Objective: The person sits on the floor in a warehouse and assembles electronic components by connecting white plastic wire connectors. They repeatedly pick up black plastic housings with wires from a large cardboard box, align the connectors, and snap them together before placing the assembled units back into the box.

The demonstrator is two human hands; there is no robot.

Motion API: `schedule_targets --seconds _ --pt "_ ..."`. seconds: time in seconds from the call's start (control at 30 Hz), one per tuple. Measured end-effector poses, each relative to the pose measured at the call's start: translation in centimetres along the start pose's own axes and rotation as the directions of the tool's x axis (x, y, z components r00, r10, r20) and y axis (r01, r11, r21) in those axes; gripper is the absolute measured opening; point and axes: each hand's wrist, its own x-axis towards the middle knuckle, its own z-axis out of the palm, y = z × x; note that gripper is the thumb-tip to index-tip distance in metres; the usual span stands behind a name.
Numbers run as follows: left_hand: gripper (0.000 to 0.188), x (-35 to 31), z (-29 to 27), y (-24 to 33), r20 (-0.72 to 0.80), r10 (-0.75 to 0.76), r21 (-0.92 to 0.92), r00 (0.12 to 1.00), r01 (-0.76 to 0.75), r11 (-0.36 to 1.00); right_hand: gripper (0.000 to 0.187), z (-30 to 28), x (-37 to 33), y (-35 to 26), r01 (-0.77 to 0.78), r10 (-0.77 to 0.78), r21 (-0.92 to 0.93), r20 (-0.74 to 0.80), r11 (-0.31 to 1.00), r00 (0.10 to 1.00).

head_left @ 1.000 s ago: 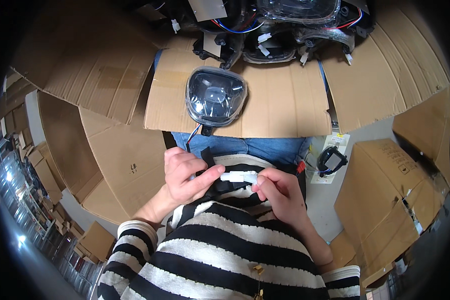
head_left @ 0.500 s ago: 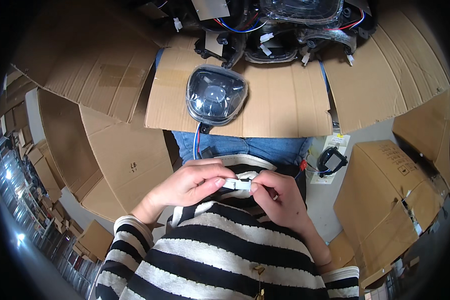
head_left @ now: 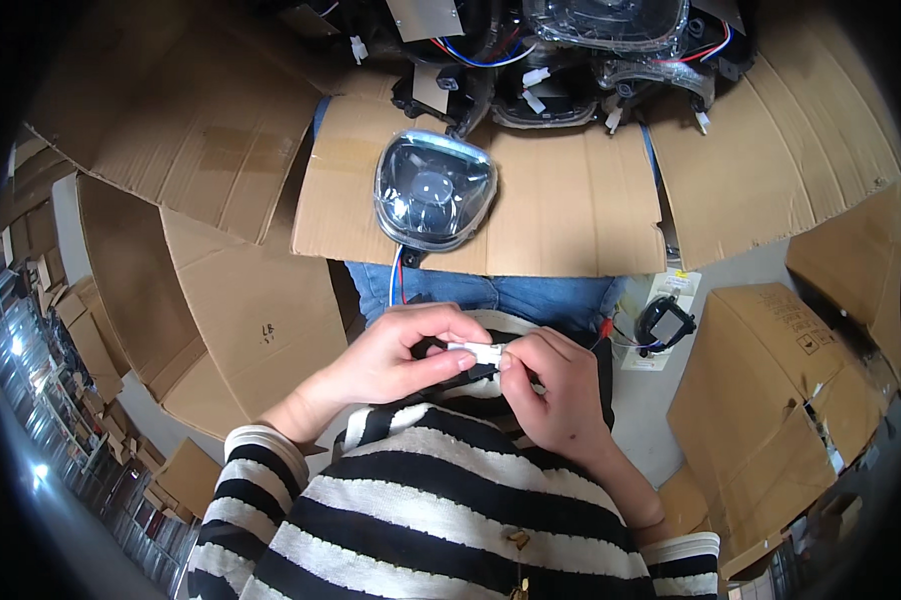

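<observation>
Just in front of my striped top, a small white plastic connector (head_left: 483, 354) is held between both hands. My left hand (head_left: 406, 350) pinches its left end between thumb and fingers. The thumb and fingertips of my right hand (head_left: 553, 385) grip its right end. Beyond my hands, a headlamp (head_left: 436, 190) with a clear domed lens lies on a cardboard flap (head_left: 571, 210). Red, white and blue wires (head_left: 396, 275) run from it down toward my lap; where they end is hidden behind my left hand.
At the far edge, an open carton holds several more headlamps (head_left: 611, 20) with wires and white plugs (head_left: 536, 77). To the right are a closed cardboard box (head_left: 771, 400) and a black round part (head_left: 664, 322) on a pale card. Another open carton (head_left: 251, 320) stands at the left.
Both hands have moved slightly up and come closer together around the white connector. The headlamp and boxes stay where they were.
</observation>
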Motion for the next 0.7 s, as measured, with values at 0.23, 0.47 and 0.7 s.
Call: schedule_targets --seconds 0.23,0.47,0.7 --pt "0.019 -3.5 -1.9 0.8 -0.159 0.088 -0.053 0.983 -0.097 0.994 0.001 -2.3 -0.6 0.8 -0.066 0.059 0.146 0.053 0.987 0.997" --pt "0.025 -16.6 -10.5 9.6 -0.841 0.537 0.391 -0.067 -0.761 0.518 0.010 -3.4 -1.2 2.4 0.014 -0.015 0.074 0.005 0.997 1.000" --pt "0.014 -32.1 -24.3 5.1 -0.583 0.739 0.742 -0.337 0.151 0.654 0.009 -0.6 -1.0 1.5 -0.088 0.044 0.223 0.193 0.971 0.980"
